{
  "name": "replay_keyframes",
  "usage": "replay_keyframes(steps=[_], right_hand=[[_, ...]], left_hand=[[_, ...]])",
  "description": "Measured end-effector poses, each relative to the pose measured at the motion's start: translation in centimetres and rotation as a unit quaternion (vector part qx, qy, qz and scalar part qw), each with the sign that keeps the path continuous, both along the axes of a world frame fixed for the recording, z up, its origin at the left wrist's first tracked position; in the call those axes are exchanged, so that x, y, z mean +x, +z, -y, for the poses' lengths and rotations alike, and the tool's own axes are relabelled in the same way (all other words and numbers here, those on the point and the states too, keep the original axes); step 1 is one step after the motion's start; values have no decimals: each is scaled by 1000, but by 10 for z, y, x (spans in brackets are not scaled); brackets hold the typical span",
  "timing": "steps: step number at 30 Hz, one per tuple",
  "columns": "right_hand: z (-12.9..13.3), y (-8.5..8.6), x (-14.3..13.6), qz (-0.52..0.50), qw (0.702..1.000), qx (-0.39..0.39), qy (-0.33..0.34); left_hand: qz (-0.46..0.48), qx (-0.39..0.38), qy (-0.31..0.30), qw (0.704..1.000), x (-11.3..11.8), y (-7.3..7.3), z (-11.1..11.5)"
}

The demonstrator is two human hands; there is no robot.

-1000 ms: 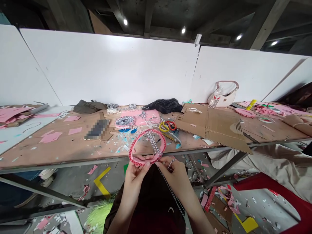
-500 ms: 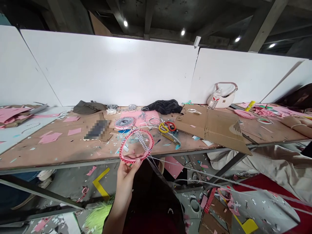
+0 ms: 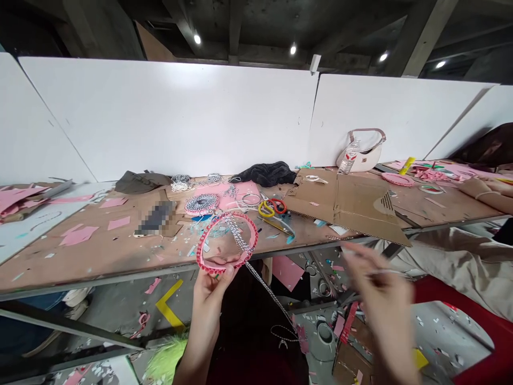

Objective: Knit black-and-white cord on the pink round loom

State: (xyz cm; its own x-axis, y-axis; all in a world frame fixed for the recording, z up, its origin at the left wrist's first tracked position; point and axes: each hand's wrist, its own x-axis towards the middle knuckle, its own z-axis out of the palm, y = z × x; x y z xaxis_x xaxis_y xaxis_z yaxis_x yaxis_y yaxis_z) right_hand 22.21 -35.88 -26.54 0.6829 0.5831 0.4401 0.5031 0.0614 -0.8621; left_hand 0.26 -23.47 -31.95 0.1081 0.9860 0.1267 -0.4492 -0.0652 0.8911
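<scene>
My left hand grips the lower rim of a pink ring with a notched edge, thumb in front and fingers behind. Black-and-white cord crosses the ring's opening from top to lower right. From the rim, a length of the same cord hangs down to the right over my dark clothing. Off to the right, apart from the ring, is my right hand, smeared by motion; whether anything is between its fingers cannot be made out. Behind the ring, a finished-looking round piece wound with the same cord lies on the table.
Yellow and red-handled scissors lie beyond the ring, beside cut cardboard. A bottle and a white handbag stand against the partition. Pink scraps litter the table. Another person's arm rests at the far right.
My right hand has come into view at the right. The cord that stretched taut to the right now hangs slack downward from the ring. My left hand keeps its hold, nearly still.
</scene>
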Motion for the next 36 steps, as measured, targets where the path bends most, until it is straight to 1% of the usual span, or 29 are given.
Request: replay_keyframes(steps=[1,2,3,4,6,7,9,12,14,15,18,21,25,28,31,33,36], right_hand=[[-15,-5,-17,-1,999,-11,50],[-30,-12,-34,-7,993,-33,116],[-45,-18,-50,-10,985,-50,165],[-57,-24,-64,-11,977,-65,201],[-73,-33,-83,-12,965,-81,248],[-76,-35,-87,-12,962,-81,261],[-71,-33,-84,-21,957,-72,279],[-52,-21,-64,-35,955,-61,288],[-37,-13,-51,-31,957,-67,279],[-32,-11,-46,-24,958,-76,275],[-22,-12,-46,0,956,-98,276],[-22,-18,-61,19,952,-94,289],[-27,-23,-76,31,963,-64,262],[-29,-23,-76,17,970,-39,238],[-31,-22,-72,2,979,-38,202],[-32,-23,-72,8,978,-51,202],[-37,-25,-76,38,976,-65,202]], left_hand=[[-3,1,-2,1000,1,0,1],[-6,3,-4,1000,2,1,2],[-9,5,-6,1000,2,1,2],[-12,6,-8,1000,3,2,3],[-13,7,-12,1000,3,3,3],[-13,7,-17,1000,3,3,3],[-9,9,-26,1000,3,4,4],[2,-2,-67,998,6,7,8],[1,-7,-104,995,12,10,14],[-2,-3,-112,994,15,11,16],[-6,16,-103,995,25,13,21],[-10,21,-103,994,29,10,21],[-14,23,-80,996,26,6,17],[-3,15,-64,998,23,7,15],[22,1,-78,997,23,9,16],[36,-9,-92,995,23,10,16],[48,-17,-96,994,23,8,17]])
